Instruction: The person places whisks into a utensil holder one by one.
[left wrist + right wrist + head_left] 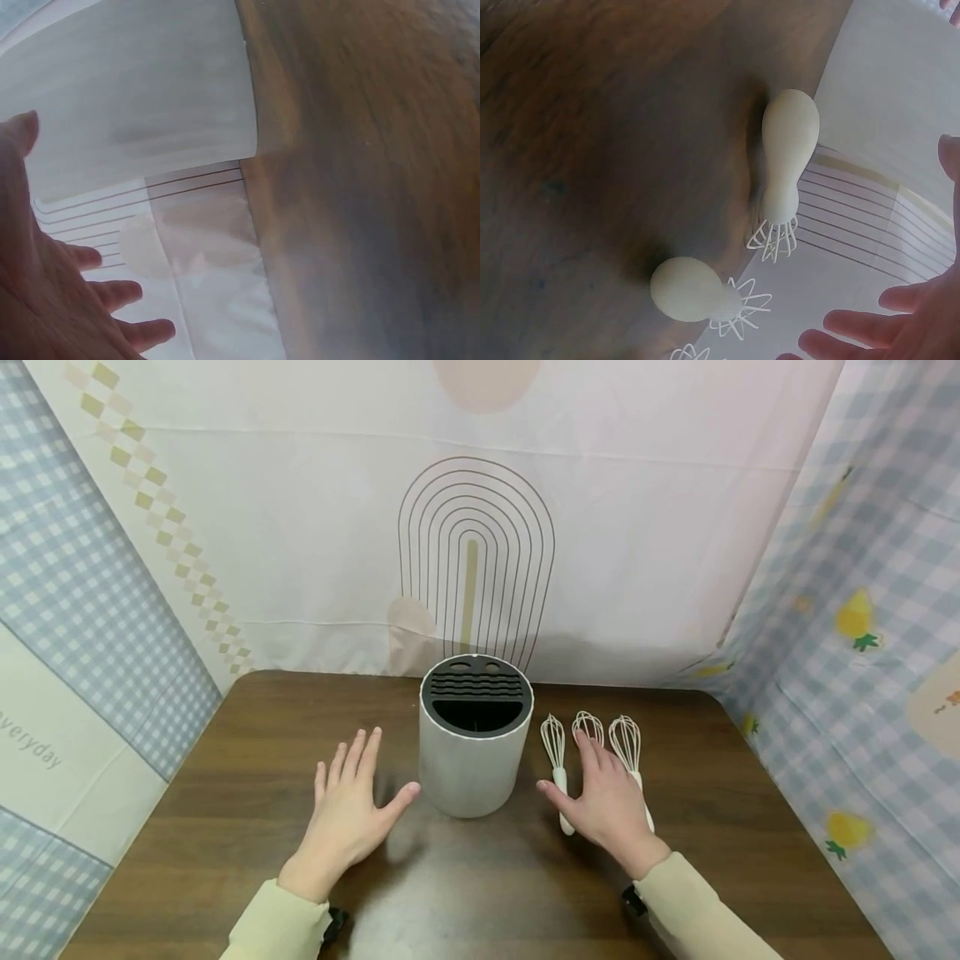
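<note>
A white cylindrical utensil holder [471,772] with a black slotted top [477,687] stands upright mid-table. To its right lie three small whisks with pale handles: a left one [557,768], a middle one [588,723] and a right one [627,742]. My right hand [606,797] hovers over them, fingers spread, hiding the middle handle. In the right wrist view, two bulbous whisk handles [789,139] show beside that hand. On the holder's other side, my left hand [341,818] is spread with nothing in it, its thumb close to the white wall.
The brown wooden table [247,760] has rounded back corners. Behind it hangs a white cloth [315,527] with an arch print. Blue checked cloth [885,710] with pear prints hangs on the right, and more checked cloth [82,577] on the left.
</note>
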Action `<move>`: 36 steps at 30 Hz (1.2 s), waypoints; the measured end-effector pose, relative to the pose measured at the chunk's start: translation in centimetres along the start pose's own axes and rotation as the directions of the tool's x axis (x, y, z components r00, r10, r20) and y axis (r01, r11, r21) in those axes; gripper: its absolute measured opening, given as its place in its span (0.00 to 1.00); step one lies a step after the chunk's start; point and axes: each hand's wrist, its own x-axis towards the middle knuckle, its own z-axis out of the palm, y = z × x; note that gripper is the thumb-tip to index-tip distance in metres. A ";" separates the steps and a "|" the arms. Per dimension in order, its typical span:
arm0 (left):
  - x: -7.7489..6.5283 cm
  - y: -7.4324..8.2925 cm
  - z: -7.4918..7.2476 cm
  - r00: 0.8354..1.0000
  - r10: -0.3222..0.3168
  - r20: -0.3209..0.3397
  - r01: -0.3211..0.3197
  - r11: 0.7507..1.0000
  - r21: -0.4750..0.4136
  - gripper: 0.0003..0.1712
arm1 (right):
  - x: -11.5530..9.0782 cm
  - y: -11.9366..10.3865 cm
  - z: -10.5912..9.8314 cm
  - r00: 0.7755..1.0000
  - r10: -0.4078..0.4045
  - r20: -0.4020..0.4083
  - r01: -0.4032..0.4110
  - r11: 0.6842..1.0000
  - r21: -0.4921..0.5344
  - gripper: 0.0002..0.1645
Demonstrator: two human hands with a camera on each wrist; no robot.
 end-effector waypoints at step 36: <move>6.7 5.4 -0.1 0.979 0.152 -0.137 -0.204 0.658 -0.725 0.44 | 0.7 5.5 0.2 0.911 0.351 0.214 -0.409 0.829 0.382 0.60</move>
